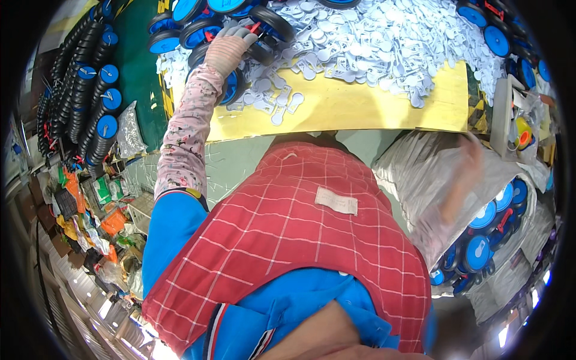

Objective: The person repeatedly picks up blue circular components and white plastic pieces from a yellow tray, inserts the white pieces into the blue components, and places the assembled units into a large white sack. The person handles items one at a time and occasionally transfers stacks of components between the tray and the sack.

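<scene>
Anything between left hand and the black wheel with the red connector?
Nothing visible: the left hand is right at the red connector beside the black wheel. Loose pale parts spread to the right, not between.

Wheels point(497, 41): blue hubs point(478, 252), black tyres point(275, 24), red connectors point(504, 220). Small flat pieces point(372, 48): pale grey-white. Counter point(141, 42): green, plus plain yellow sheet point(360, 111) and yellow-black striped tape point(477, 113). Apron point(288, 222): red, thin white grid; patch point(336, 201) off-white. Shirt point(171, 240): blue, collar striped point(216, 327) dark, white, red. Left sleeve point(186, 138): pale pink, floral print. Right sleeve point(429, 231): blurred, probably pinkish. Sack point(414, 157): greyish white.
</scene>
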Available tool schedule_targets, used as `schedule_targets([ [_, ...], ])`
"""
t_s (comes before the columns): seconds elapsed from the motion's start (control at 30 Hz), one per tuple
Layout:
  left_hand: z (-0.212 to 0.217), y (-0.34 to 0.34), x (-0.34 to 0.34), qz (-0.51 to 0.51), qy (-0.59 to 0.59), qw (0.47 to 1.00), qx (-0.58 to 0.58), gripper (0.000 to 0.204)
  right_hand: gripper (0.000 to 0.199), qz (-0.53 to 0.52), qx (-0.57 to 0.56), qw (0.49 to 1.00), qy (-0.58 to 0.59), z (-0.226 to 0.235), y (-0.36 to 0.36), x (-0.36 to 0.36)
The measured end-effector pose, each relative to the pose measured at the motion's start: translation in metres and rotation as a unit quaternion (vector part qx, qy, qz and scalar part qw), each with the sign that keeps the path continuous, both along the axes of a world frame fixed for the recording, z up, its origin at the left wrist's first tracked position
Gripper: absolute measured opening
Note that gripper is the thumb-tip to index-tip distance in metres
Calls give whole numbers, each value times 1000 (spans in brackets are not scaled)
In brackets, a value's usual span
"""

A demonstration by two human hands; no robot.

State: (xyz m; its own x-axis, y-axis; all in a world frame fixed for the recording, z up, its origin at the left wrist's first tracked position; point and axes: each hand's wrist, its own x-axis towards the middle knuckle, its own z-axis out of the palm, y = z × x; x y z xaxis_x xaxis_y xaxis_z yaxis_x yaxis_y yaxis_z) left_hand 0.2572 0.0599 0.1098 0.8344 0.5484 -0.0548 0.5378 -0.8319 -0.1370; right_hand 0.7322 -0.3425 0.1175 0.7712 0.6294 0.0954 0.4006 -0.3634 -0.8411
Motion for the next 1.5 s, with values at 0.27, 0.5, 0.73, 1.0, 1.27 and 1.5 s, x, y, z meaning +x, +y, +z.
schedule_targets([
  [0.27, 50, -112, -52, 155, -335, 862, -348, 52, 24, 556, 36, 801, -219, -133, 186, -267],
  [0.5, 3, -201, -141, 340, -311, 652, -602, 43, 24, 490, -15, 836, -244, -152, 197, -269],
  [0.73, -66, -166, -66, 370, -384, 568, -627, 48, 34, 225, -56, 973, 22, -120, 195, -252],
  [1.0, -94, -134, -5, 291, -450, 622, -571, 53, 24, 360, -25, 928, 90, -32, 157, -279],
  [1.27, -106, -135, -25, 277, -451, 415, -740, 42, 36, 371, -46, 908, -191, -20, 157, -306],
  [1.5, -83, -138, -20, 299, -444, 378, -755, 48, 31, 377, -22, 902, -210, -43, 189, -327],
])
